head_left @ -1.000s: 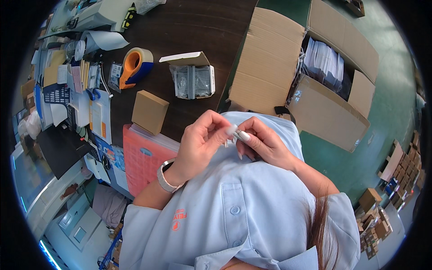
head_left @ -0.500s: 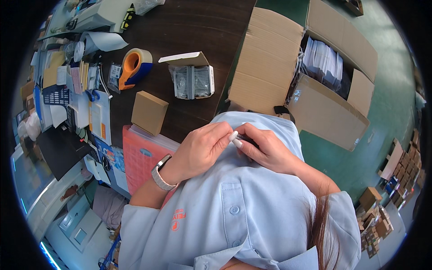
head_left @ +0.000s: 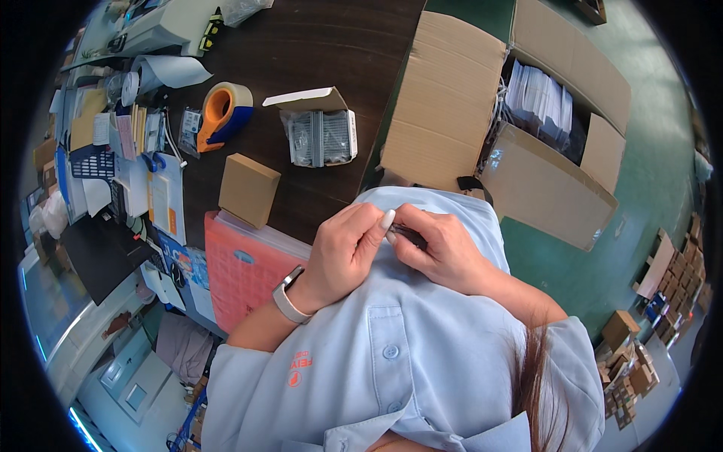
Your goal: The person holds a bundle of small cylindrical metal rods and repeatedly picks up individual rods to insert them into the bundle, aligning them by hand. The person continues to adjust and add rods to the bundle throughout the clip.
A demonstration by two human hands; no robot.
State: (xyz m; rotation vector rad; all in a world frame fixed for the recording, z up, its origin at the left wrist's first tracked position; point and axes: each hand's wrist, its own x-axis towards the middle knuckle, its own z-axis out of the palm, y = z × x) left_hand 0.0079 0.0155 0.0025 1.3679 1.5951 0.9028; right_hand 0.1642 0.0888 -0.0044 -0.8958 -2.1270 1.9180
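My left hand [head_left: 345, 248] and my right hand [head_left: 444, 250] meet in front of my blue shirt, fingertips pinched together. A small dark object [head_left: 411, 236] shows between the thumb and fingers of my right hand. Its kind cannot be made out, as the fingers cover most of it. My left thumb and forefinger press at its near end, where it is hidden. Ahead on the dark table stands an opened small white box [head_left: 352, 135] with clear plastic bags of grey strip-like pieces [head_left: 318, 138] in it.
A closed brown carton [head_left: 249, 188] stands beside a red plastic file basket [head_left: 252, 260] on the left. Beyond it lies an orange and blue tape dispenser [head_left: 218, 113]. A large open cardboard box [head_left: 553, 181] holding white paper packets [head_left: 536, 102] stands at the right.
My left hand and wrist have shifted slightly, and the left thumb now points up more at the pinch. My right fingers have moved a little, exposing the dark object. The table items stay put.
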